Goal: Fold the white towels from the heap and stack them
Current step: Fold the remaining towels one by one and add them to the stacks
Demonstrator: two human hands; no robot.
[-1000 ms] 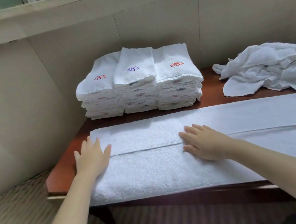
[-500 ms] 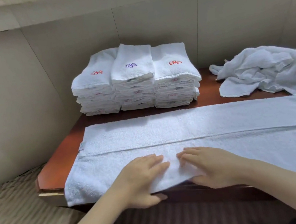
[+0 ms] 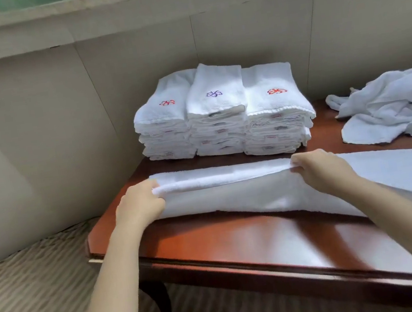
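Observation:
A long white towel (image 3: 234,194) lies across the red-brown table (image 3: 227,235). Its near long edge is lifted and carried over toward the far edge. My left hand (image 3: 140,205) grips that raised edge at the towel's left end. My right hand (image 3: 319,168) pinches the same edge about half a metre to the right. Behind the towel stand three side-by-side stacks of folded white towels (image 3: 223,116) with embroidered flowers on top. A crumpled heap of white towels (image 3: 392,106) lies at the back right.
Beige wall panels close off the back and left of the table. Striped carpet (image 3: 34,301) covers the floor at the left. The table's front edge (image 3: 242,265) runs diagonally below my arms, with a dark leg under its left corner.
Both hands have taken the towel's near edge from the table's front and lifted it up and over toward the far side, baring the front strip of the table.

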